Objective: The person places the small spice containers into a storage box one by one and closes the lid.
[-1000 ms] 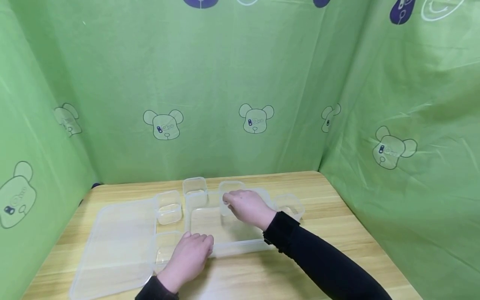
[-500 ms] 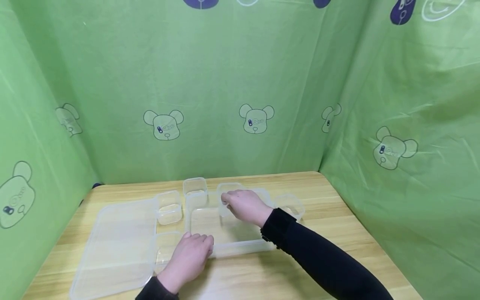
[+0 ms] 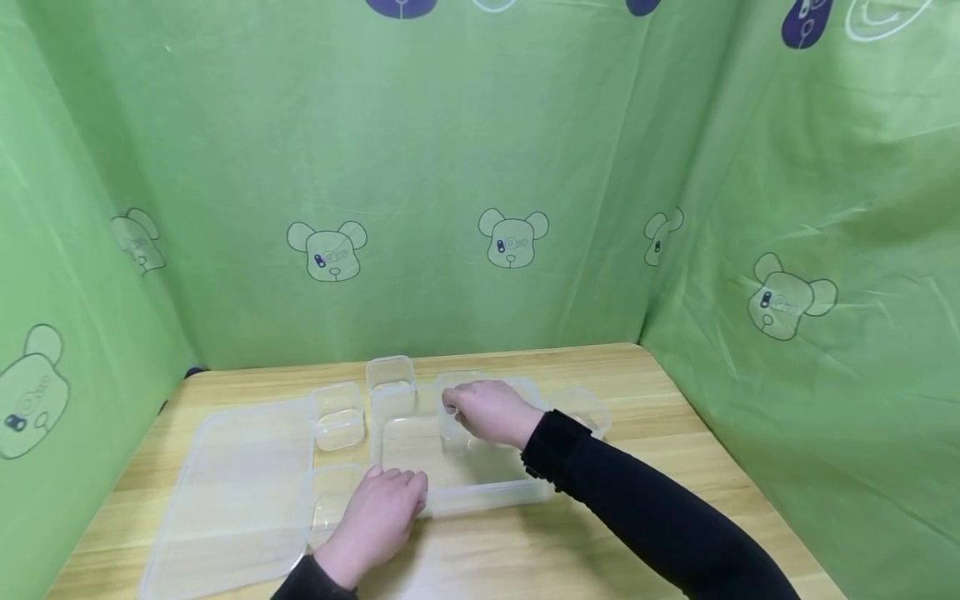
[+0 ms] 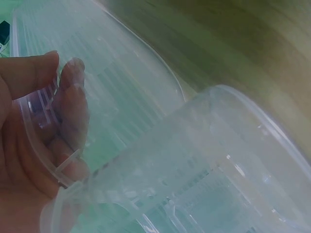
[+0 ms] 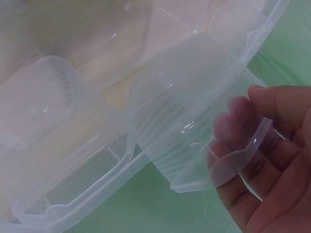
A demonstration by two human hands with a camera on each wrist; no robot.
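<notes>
A large clear plastic box stands on the table. My left hand grips its near left rim; in the left wrist view the thumb lies on one side of the wall and fingers show through the plastic on the other. Inside the box, towards the back, my right hand pinches a small clear plastic container by its side. The right wrist view shows this container tilted, with a second small container beside it in the box. My right hand partly hides both in the head view.
A large translucent lid lies flat at left. Small clear containers stand around the box: one at the left, one at the back, one near my left hand and one at right. Green cloth walls enclose the table.
The small container in my right hand has sunk slightly lower into the large box. My left hand has stayed on the box's rim.
</notes>
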